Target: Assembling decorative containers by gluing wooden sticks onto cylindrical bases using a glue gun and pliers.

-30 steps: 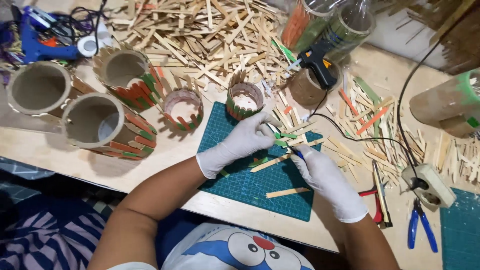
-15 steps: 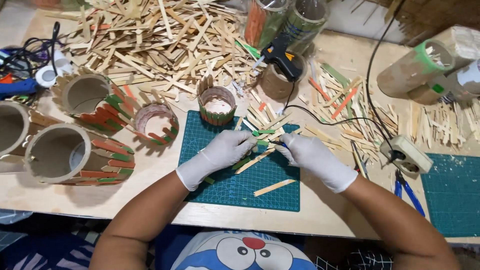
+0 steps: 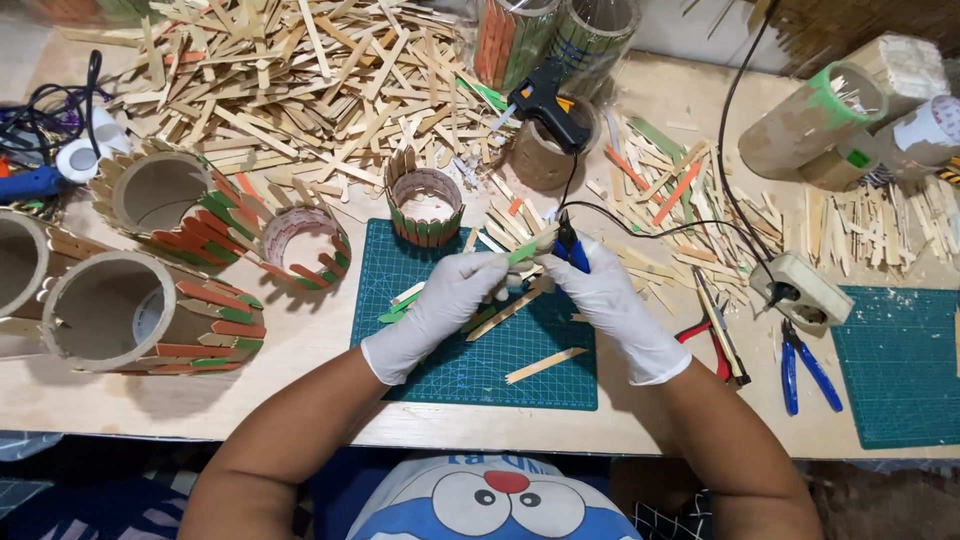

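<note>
1. A green craft stick (image 3: 522,254) is held above the green cutting mat (image 3: 450,350), raised between both hands so its end can meet the tool.
2. The left hand (image 3: 450,300) has its grip pinched shut on the stick.
3. The right hand (image 3: 610,300) has its grip clamped around blue-handled cutters (image 3: 572,250).
4. A stick-clad ring (image 3: 424,205) stands beyond the mat on the tabletop (image 3: 320,400).

Both your gloved hands meet at centre.
Left hand (image 3: 445,305) pinches with fingertips; right hand (image 3: 605,300) is curled closed; forearms bare, angled inward.
</note>
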